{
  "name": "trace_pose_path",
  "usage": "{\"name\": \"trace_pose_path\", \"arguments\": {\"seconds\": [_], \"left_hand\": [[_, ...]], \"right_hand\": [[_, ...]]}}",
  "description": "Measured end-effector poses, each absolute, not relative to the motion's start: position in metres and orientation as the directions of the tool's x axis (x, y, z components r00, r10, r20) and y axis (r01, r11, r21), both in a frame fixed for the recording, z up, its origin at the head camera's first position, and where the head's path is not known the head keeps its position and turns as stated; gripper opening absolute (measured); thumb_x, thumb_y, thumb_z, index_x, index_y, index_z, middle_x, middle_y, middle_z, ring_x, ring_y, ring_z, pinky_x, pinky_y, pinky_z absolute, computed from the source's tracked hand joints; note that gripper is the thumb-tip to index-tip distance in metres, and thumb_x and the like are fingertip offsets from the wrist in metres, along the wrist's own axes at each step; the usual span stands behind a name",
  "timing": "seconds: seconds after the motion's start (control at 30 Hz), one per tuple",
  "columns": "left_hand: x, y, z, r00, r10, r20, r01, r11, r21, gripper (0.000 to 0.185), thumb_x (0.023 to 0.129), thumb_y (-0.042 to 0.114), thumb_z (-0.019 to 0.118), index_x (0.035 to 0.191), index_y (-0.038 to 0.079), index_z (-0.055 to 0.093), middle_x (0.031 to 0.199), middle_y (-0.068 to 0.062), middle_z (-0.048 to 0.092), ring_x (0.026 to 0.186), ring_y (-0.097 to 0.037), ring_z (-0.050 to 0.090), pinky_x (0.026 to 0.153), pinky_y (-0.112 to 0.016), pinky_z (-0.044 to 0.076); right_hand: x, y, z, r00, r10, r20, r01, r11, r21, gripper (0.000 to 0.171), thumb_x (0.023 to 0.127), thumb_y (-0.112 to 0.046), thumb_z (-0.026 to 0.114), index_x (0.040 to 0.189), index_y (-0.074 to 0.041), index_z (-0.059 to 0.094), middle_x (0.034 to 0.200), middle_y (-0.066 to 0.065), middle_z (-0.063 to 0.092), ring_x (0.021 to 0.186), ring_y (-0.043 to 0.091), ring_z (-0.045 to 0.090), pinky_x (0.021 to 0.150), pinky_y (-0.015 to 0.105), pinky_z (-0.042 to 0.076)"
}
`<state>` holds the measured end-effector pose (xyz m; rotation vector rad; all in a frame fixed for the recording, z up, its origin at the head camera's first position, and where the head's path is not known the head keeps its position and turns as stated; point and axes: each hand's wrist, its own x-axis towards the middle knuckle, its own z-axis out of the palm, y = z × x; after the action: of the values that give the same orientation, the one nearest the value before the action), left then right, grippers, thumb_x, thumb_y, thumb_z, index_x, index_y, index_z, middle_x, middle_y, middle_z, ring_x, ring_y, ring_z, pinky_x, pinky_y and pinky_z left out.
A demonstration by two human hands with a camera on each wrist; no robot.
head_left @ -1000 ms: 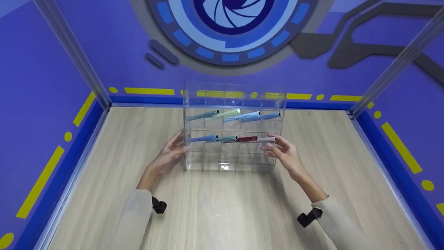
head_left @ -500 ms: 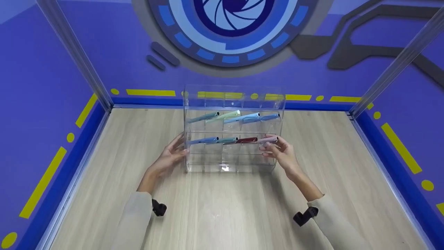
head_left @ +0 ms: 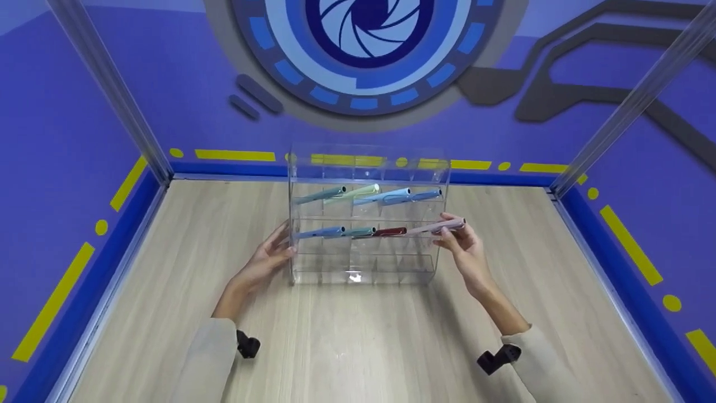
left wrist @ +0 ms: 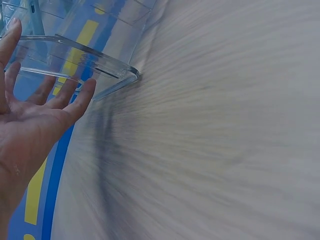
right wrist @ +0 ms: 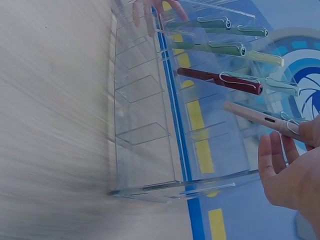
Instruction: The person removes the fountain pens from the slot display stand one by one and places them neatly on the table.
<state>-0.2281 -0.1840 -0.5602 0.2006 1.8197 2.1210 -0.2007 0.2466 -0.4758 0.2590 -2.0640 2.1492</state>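
A clear acrylic display rack (head_left: 405, 263) with divided tiers stands upright at the back middle of the table. My right hand (head_left: 470, 260) pinches a pale pink pen (right wrist: 255, 116) between thumb and fingers near its clip end. The pen's other end still overlaps the rack's middle tier, beside the dark red pen (right wrist: 220, 81). At the rack's left side my left hand (head_left: 260, 268) rests with fingers spread, thumb by the front edge; the left wrist view shows its palm (left wrist: 30, 135) beside the clear panel.
Several pens lie in the rack: a blue pen (head_left: 319, 232) and a teal pen (head_left: 359, 232) in the middle tier, more in the tier above, such as a pale green pen (head_left: 361, 193). Blue printed walls (head_left: 134, 101) enclose the wooden table (head_left: 335, 347).
My right hand has drawn the pink pen out toward the right, past the rack's side. The left hand keeps its place at the rack. The head view has shifted slightly.
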Motion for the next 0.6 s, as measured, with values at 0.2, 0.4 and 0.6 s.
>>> {"name": "trace_pose_path", "arguments": {"seconds": [0.2,0.4,0.6], "left_hand": [[-0.228,-0.183,-0.560,-0.932,0.345,-0.107,-0.159,-0.125,0.979,0.080,0.103,0.015,0.062,0.166,0.022,0.013,0.173,-0.010,0.010,0.159,-0.035,0.016,0.129,-0.053,0.021],[-0.227,-0.184,-0.560,-0.931,0.351,-0.101,-0.140,-0.087,0.986,0.078,0.104,0.013,0.059,0.166,0.022,0.012,0.171,-0.016,0.013,0.157,-0.037,0.023,0.127,-0.052,0.027],[-0.227,-0.185,-0.561,-0.929,0.358,-0.094,-0.140,-0.105,0.985,0.079,0.104,0.014,0.061,0.166,0.022,0.012,0.172,-0.014,0.013,0.157,-0.037,0.024,0.127,-0.050,0.027]], "right_hand": [[-0.199,0.256,-0.467,-0.959,-0.037,0.282,-0.275,-0.130,-0.953,0.040,0.107,-0.008,0.050,0.145,0.005,0.043,0.119,0.003,0.063,0.114,0.009,0.067,0.105,0.030,0.055],[-0.194,0.269,-0.465,-0.963,-0.064,0.262,-0.245,-0.196,-0.950,0.044,0.111,-0.013,0.042,0.151,-0.002,0.031,0.115,0.004,0.056,0.113,0.013,0.069,0.103,0.031,0.057],[-0.193,0.283,-0.468,-0.975,-0.061,0.213,-0.202,-0.155,-0.967,0.043,0.112,-0.023,0.037,0.153,-0.010,0.035,0.109,0.001,0.053,0.100,0.010,0.066,0.091,0.028,0.062]]}}
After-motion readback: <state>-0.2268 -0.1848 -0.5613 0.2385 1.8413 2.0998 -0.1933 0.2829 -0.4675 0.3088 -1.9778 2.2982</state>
